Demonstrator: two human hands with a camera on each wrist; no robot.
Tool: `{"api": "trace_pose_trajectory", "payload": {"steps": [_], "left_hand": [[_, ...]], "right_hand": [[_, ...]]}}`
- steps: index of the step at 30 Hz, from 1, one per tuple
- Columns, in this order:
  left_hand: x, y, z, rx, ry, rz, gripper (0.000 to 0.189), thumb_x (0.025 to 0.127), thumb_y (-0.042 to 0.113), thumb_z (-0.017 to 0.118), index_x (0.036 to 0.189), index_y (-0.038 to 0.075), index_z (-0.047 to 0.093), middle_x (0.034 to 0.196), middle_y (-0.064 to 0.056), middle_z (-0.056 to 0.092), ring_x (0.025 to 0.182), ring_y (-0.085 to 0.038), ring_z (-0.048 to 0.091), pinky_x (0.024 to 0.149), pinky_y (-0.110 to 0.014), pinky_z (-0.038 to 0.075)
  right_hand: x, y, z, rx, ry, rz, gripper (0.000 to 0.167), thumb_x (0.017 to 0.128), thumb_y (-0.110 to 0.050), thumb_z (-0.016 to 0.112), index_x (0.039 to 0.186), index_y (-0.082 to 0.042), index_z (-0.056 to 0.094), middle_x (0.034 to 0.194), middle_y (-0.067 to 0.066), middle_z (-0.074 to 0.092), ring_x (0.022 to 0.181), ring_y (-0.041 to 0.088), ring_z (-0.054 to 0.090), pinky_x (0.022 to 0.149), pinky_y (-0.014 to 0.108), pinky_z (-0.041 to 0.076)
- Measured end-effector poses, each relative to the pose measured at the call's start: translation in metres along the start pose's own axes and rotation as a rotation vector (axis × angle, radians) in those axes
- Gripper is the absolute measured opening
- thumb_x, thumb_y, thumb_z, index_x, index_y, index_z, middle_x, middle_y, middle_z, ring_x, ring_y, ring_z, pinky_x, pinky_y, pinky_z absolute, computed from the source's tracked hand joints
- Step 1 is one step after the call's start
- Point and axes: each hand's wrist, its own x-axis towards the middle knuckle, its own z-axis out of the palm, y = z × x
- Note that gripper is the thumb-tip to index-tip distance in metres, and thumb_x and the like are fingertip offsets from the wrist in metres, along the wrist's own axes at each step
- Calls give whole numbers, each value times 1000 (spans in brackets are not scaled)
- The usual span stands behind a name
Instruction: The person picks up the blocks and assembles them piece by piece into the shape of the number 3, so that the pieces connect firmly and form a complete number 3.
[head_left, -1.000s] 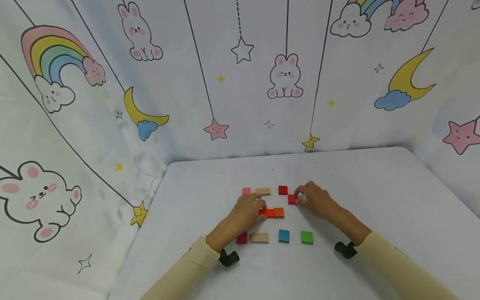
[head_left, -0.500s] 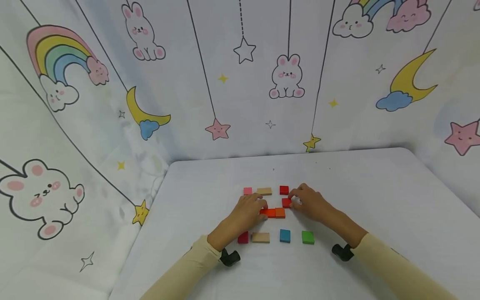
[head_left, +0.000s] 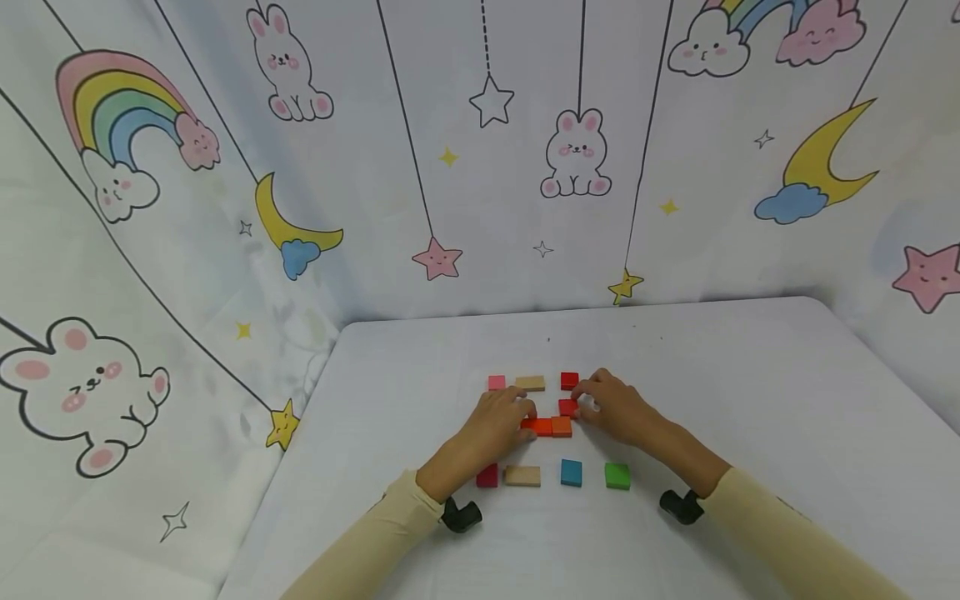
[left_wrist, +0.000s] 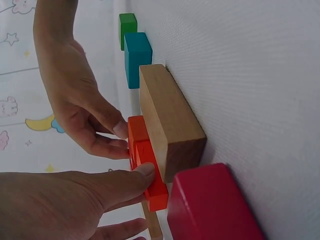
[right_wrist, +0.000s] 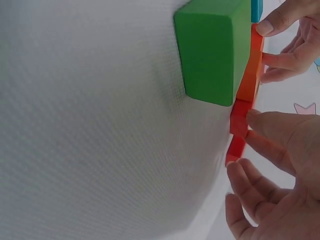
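My left hand [head_left: 491, 423] pinches a long red-orange block [head_left: 542, 427], thumb on its near side in the left wrist view. An orange block [head_left: 561, 427] adjoins its right end. Just behind that orange block, my right hand [head_left: 618, 408] pinches a small red block [head_left: 567, 407] between thumb and finger. The right wrist view shows this red block [right_wrist: 239, 120] close against the orange one [right_wrist: 251, 75]; whether they touch is hard to tell. Another red block [head_left: 569, 381] lies behind it. The left hand partly hides the red-orange block.
At the back lie a pink block [head_left: 497, 382] and a wooden block [head_left: 529, 383]. Nearer stand a crimson block [head_left: 487, 476], a wooden block [head_left: 522, 476], a blue block [head_left: 572, 472] and a green block [head_left: 617, 476]. A white cloth covers the table [head_left: 712, 358].
My right hand has slid the small red block left and slightly nearer, up to the back of the orange block. The left hand stays on the red-orange block.
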Motion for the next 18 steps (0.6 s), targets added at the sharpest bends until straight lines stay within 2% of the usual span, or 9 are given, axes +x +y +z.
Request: {"api": "trace_pose_trajectory", "payload": {"steps": [4,12,18], "left_hand": [[0,0,0,0,2,-4,29,96,34,79,120,18,76,145,-7,63,139,-24,54,115,-46,45],[1,-1,2,-1,9,-3,30,96,34,80,121,19,76,144,-6,63,138,-23,54,115,-46,45],[2,-2,4,6,11,-3,30,95,35,80,120,19,76,145,-6,63,138,-23,54,115,-46,45]], "right_hand": [[0,-1,0,-9,4,-6,25,92,-20,82,115,-12,74,117,16,63,109,30,64,92,58,58],[0,-1,1,-2,-5,5,27,91,-20,82,116,-13,74,117,16,63,108,30,64,88,51,62],[1,-1,1,-12,-11,1,27,92,-21,82,116,-13,74,118,16,63,107,29,64,89,54,61]]}}
